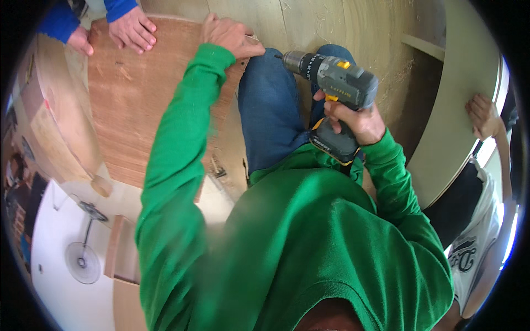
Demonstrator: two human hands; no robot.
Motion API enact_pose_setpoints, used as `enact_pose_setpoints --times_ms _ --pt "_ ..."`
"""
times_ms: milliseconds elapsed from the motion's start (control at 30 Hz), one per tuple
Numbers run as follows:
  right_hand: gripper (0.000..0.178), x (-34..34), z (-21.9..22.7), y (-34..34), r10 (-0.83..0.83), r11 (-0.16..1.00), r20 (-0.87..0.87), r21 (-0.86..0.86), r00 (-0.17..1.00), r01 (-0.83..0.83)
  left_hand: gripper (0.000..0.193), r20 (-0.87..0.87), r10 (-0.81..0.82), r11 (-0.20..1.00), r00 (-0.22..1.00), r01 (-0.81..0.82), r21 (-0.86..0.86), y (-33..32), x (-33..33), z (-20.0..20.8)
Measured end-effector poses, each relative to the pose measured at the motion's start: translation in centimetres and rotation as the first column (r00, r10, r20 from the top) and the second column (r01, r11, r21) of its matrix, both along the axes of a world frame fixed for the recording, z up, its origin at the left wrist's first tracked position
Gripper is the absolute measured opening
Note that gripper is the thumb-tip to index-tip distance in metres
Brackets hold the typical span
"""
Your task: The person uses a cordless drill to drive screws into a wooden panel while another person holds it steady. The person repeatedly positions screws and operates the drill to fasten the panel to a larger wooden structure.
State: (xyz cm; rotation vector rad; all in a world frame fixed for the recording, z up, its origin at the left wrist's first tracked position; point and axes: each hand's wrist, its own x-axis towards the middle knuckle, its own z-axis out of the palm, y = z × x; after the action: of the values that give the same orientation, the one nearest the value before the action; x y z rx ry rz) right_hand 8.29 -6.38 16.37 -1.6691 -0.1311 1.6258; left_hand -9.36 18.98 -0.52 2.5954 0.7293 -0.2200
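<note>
My right hand (353, 118) grips the handle of a grey and yellow cordless drill (331, 83). Its chuck points left, toward the edge of a reddish-brown plywood panel (132, 94). My left hand (229, 36) rests on the far corner of that panel, fingers curled over its edge. My blue-jeaned knee (270, 105) sits between the panel and the drill. Both my arms wear green sleeves.
Another person in blue sleeves presses two hands (130, 27) on the panel's far side. A third person's hand (483, 116) holds a pale curved board (458, 110) at the right. Light plywood flooring (331, 27) lies beyond. A standing fan (83, 254) shows at lower left.
</note>
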Motion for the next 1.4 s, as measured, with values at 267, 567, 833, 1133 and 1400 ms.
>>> enact_pose_setpoints --times_ms 267,567,833,1133,1400 --pt "0.040 -0.5 0.2 0.7 0.196 0.979 0.080 0.047 0.977 -0.200 0.046 -0.088 -0.109 0.994 0.990 0.107 -0.028 1.0 2.9 1.4" --pt "0.027 -0.3 0.3 3.1 0.432 0.827 0.526 0.094 0.733 -0.555 0.044 -0.094 -0.120 0.985 0.988 0.107 -0.137 -0.2 2.6 -0.9" --pt "0.029 -0.7 -0.2 4.5 0.527 0.798 0.528 -0.039 0.666 -0.601 0.049 0.007 -0.096 0.986 0.995 0.096 -0.136 -0.8 3.0 -2.1" --pt "0.030 -1.0 -0.6 4.8 0.542 0.793 0.514 -0.052 0.665 -0.607 0.046 0.020 -0.105 0.984 0.994 0.107 -0.142 -1.1 3.0 -1.9" --pt "0.030 -1.4 0.9 6.6 0.589 0.738 0.592 -0.118 0.550 -0.665 0.050 0.058 -0.114 0.984 0.992 0.121 -0.134 -1.3 3.0 -2.9"
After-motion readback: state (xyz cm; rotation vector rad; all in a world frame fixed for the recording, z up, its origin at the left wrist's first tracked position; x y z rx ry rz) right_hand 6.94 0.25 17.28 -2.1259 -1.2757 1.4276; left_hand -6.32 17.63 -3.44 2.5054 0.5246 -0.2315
